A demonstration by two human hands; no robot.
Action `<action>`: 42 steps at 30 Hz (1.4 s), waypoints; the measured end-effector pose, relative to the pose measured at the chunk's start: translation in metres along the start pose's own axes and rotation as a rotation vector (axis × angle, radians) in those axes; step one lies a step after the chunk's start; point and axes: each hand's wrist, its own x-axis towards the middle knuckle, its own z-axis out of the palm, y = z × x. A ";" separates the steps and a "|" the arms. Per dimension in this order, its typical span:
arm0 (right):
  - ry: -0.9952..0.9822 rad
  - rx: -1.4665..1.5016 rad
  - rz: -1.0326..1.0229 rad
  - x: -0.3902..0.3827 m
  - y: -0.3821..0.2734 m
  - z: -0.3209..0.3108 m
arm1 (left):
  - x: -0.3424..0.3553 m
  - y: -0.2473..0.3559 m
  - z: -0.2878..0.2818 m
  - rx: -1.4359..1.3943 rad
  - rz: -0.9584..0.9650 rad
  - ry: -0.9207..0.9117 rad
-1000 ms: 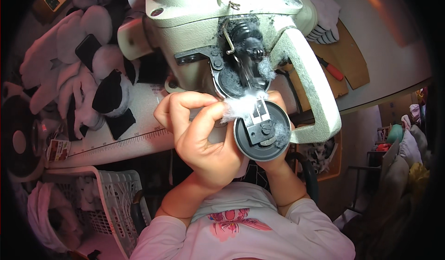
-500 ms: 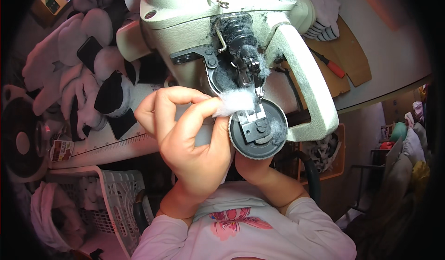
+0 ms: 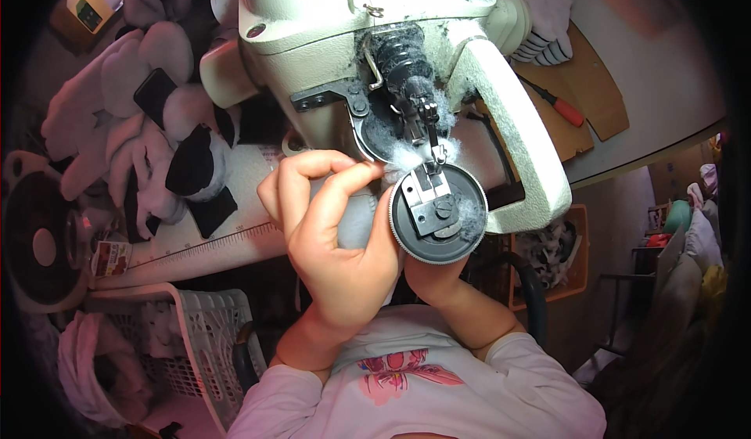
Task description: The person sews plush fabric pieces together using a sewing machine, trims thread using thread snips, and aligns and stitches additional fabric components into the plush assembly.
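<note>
A cream industrial sewing machine fills the upper middle, its black needle mechanism coated with lint. At its front sits a knurled dark disc carrying a metal plate. My left hand, fingers curled, pinches at a tuft of white fluff just left of the presser foot and beside the disc. My right hand is behind the disc; its fingers are hidden.
White and black plush pieces lie heaped on the ruled table. A red-handled screwdriver rests on cardboard at right. A white basket stands lower left, an orange crate lower right.
Since half a second ago my left hand has shifted right, and the white fluff now sits closer in against the presser foot, with less of it showing at my fingertips.
</note>
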 end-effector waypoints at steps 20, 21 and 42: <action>-0.257 -0.407 -0.088 -0.060 0.051 -0.062 | -0.045 -0.023 -0.031 -0.024 -0.173 -0.170; -0.230 -0.401 -0.115 -0.063 0.043 -0.060 | -0.055 -0.027 -0.026 -0.119 -0.259 -0.240; -0.432 0.383 0.492 -0.046 -0.014 -0.055 | -0.077 -0.014 -0.027 -0.651 -0.555 -0.146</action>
